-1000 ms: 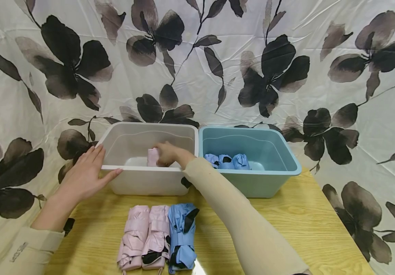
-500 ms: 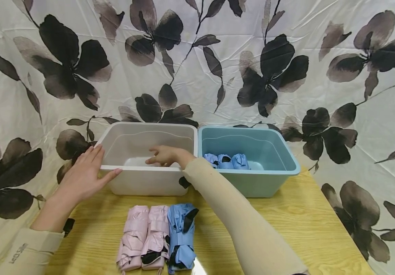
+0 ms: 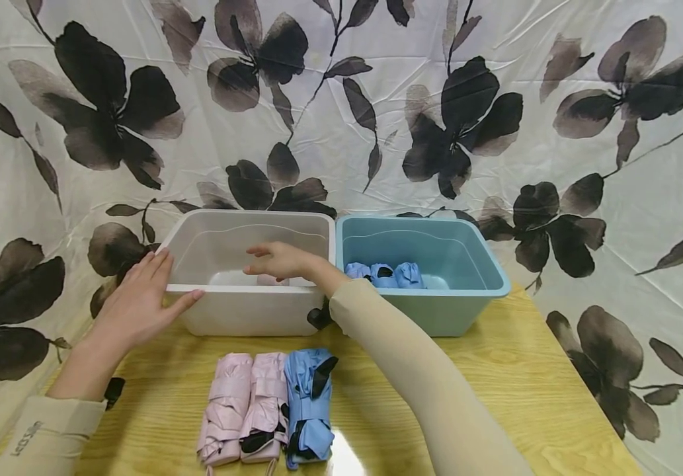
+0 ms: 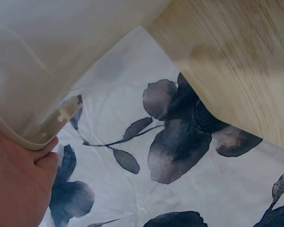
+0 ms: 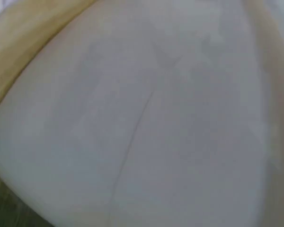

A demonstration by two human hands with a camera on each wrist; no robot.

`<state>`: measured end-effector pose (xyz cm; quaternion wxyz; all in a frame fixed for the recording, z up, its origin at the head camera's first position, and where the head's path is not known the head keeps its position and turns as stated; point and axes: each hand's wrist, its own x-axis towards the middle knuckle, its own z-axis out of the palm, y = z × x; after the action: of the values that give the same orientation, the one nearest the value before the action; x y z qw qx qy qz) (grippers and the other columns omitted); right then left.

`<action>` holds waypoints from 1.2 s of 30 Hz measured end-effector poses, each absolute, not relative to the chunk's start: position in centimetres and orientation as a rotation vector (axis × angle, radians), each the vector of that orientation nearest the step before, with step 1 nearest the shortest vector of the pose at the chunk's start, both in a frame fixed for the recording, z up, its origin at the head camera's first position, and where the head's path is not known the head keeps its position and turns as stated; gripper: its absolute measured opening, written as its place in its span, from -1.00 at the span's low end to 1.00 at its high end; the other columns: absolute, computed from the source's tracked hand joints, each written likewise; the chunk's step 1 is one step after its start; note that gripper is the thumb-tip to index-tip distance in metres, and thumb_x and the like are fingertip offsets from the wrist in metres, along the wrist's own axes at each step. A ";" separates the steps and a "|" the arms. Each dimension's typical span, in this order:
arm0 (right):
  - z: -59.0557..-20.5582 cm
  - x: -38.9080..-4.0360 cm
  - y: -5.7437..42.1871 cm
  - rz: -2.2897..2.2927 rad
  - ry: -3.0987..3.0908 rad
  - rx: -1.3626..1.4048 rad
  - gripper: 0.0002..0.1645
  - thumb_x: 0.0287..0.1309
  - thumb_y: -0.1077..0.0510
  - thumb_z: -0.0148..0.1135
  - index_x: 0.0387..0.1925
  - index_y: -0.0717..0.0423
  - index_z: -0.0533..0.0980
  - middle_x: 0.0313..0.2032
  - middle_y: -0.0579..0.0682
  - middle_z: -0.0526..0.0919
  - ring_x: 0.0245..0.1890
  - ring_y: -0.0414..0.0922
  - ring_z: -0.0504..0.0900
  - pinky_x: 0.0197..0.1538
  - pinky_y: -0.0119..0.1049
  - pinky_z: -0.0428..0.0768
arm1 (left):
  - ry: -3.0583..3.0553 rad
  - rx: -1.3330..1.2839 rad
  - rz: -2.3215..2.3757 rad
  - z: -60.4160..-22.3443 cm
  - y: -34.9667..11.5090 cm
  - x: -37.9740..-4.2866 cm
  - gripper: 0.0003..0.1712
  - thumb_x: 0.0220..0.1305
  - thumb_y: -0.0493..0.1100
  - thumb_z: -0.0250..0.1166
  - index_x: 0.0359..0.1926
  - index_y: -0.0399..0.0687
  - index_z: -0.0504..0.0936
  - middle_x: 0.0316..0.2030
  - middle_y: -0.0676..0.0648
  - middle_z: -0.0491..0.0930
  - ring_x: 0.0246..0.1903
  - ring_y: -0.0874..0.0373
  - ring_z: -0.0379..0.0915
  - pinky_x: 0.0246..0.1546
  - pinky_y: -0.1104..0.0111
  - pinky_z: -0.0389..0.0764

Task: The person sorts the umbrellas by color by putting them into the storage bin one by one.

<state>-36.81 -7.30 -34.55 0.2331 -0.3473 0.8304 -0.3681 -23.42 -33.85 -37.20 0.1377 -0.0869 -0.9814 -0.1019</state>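
My left hand [image 3: 139, 301] rests on the left front corner of a whitish plastic bin [image 3: 246, 312], its fingers straight along the side and thumb over the front rim. In the left wrist view that hand [image 4: 19, 182] touches the bin's rim [image 4: 31, 144]. Inside the bin, my right hand [image 3: 281, 260] hovers with loosely extended fingers above a folded pink umbrella [image 3: 271, 280], mostly hidden by the front wall; nothing shows in its grasp. The bin's wall [image 5: 132, 137] fills the right wrist view, where the hand is out of sight.
Two folded pink umbrellas [image 3: 226, 410] and one blue umbrella [image 3: 309, 410] lie side by side on the wooden table [image 3: 389, 423]. A blue bin [image 3: 424, 316], holding three blue umbrellas [image 3: 408, 275], stands right of the whitish one. Floral cloth [image 3: 365, 152] hangs behind.
My right hand has let go of the pink umbrella, which went from standing upright to low in the bin. The hand has risen slightly; my left hand stays on the rim.
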 end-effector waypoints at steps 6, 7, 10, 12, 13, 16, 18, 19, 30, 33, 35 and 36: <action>-33.7 -35.3 -5.9 -1.111 2.301 -0.997 -0.28 0.48 -0.09 0.23 0.55 -0.03 0.32 0.51 0.04 0.37 0.19 -0.14 0.62 0.11 -0.18 0.72 | -2.830 -0.270 -0.290 -37.1 -33.8 -23.5 0.15 0.48 0.38 0.09 0.52 -0.59 0.06 0.53 -0.54 0.04 0.54 -0.48 -0.12 0.54 -0.24 -0.08; -33.6 -35.0 -5.6 -1.141 2.295 -1.007 -0.29 0.48 -0.08 0.23 0.55 -0.04 0.33 0.50 0.03 0.39 0.18 -0.15 0.64 0.11 -0.18 0.72 | -2.831 -0.272 -0.287 -37.1 -33.8 -23.5 0.15 0.48 0.38 0.09 0.52 -0.59 0.06 0.53 -0.54 0.03 0.54 -0.48 -0.13 0.54 -0.24 -0.09; -33.3 -33.8 -4.8 -1.249 2.277 -1.033 -0.32 0.48 -0.06 0.24 0.53 -0.07 0.36 0.45 -0.05 0.45 0.09 -0.19 0.69 0.08 -0.18 0.72 | -2.834 -0.271 -0.292 -37.2 -33.7 -23.4 0.15 0.48 0.39 0.08 0.53 -0.59 0.05 0.54 -0.53 0.03 0.54 -0.48 -0.13 0.53 -0.26 -0.07; -33.2 -32.9 -4.1 -1.338 2.260 -1.040 -0.34 0.47 -0.05 0.25 0.52 -0.09 0.38 0.41 -0.10 0.50 0.06 -0.22 0.70 0.07 -0.19 0.72 | -2.835 -0.270 -0.296 -37.3 -33.7 -23.3 0.15 0.48 0.39 0.08 0.53 -0.59 0.04 0.54 -0.52 0.02 0.54 -0.47 -0.14 0.53 -0.27 -0.08; -33.2 -32.5 -3.7 -1.388 2.249 -1.041 -0.35 0.47 -0.04 0.26 0.51 -0.09 0.39 0.38 -0.09 0.54 0.03 -0.23 0.70 0.05 -0.21 0.72 | -2.834 -0.271 -0.298 -37.3 -33.7 -23.3 0.15 0.49 0.39 0.07 0.53 -0.58 0.04 0.54 -0.52 0.01 0.54 -0.47 -0.15 0.53 -0.26 -0.09; -33.0 -31.1 -2.5 -1.543 2.216 -1.017 -0.38 0.45 -0.01 0.28 0.47 -0.07 0.44 0.28 -0.05 0.63 -0.04 -0.21 0.72 0.00 -0.28 0.72 | -2.823 -0.282 -0.302 -37.4 -33.8 -23.3 0.15 0.48 0.38 0.08 0.53 -0.58 0.04 0.54 -0.52 0.02 0.55 -0.46 -0.14 0.54 -0.24 -0.09; -33.0 -30.2 -1.6 -1.635 2.195 -1.004 -0.40 0.46 0.02 0.27 0.46 -0.04 0.45 0.27 -0.03 0.64 -0.06 -0.18 0.73 -0.01 -0.32 0.71 | -2.815 -0.292 -0.301 -37.3 -33.8 -23.3 0.14 0.49 0.37 0.08 0.53 -0.59 0.04 0.54 -0.52 0.02 0.55 -0.46 -0.14 0.55 -0.23 -0.10; -33.0 -29.9 -1.2 -1.672 2.186 -0.997 -0.40 0.46 0.03 0.27 0.46 -0.03 0.45 0.28 -0.02 0.63 -0.05 -0.16 0.73 0.00 -0.32 0.71 | -2.812 -0.295 -0.301 -37.3 -33.8 -23.3 0.14 0.49 0.37 0.08 0.53 -0.59 0.04 0.54 -0.53 0.01 0.55 -0.46 -0.15 0.55 -0.22 -0.11; -35.9 -26.1 3.4 -1.858 2.425 -1.110 -0.48 0.43 0.22 0.27 0.37 0.14 0.49 0.29 0.10 0.55 0.10 0.01 0.70 0.07 -0.22 0.73 | -2.812 -0.290 -0.297 -37.3 -33.9 -23.3 0.14 0.49 0.37 0.08 0.53 -0.59 0.02 0.55 -0.52 0.00 0.55 -0.45 -0.15 0.55 -0.22 -0.11; -37.2 -24.9 4.4 -1.910 2.508 -1.108 -0.51 0.38 0.25 0.31 0.30 0.18 0.52 0.18 0.15 0.59 0.02 0.06 0.71 -0.02 -0.16 0.76 | -2.815 -0.287 -0.304 -37.4 -33.9 -23.3 0.15 0.49 0.37 0.08 0.54 -0.58 0.02 0.55 -0.51 -0.01 0.56 -0.44 -0.16 0.56 -0.21 -0.13; -38.2 -24.1 5.0 -1.923 2.566 -1.081 -0.54 0.37 0.25 0.33 0.27 0.17 0.54 0.15 0.13 0.60 -0.01 0.06 0.72 -0.07 -0.15 0.77 | -2.817 -0.286 -0.307 -37.5 -33.9 -23.2 0.15 0.49 0.38 0.08 0.54 -0.58 0.02 0.56 -0.51 -0.01 0.56 -0.44 -0.17 0.56 -0.21 -0.14; -38.6 -23.8 5.2 -1.924 2.591 -1.069 -0.54 0.37 0.24 0.33 0.26 0.18 0.54 0.15 0.13 0.60 -0.02 0.07 0.72 -0.10 -0.15 0.77 | -2.818 -0.285 -0.308 -37.5 -33.9 -23.3 0.15 0.49 0.38 0.08 0.54 -0.58 0.02 0.56 -0.51 -0.02 0.56 -0.44 -0.18 0.56 -0.21 -0.15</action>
<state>-23.78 5.22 -38.65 -0.1286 -0.3118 0.7558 -0.5613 -23.25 -33.86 -37.48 0.1456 -0.0989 -0.9785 -0.1070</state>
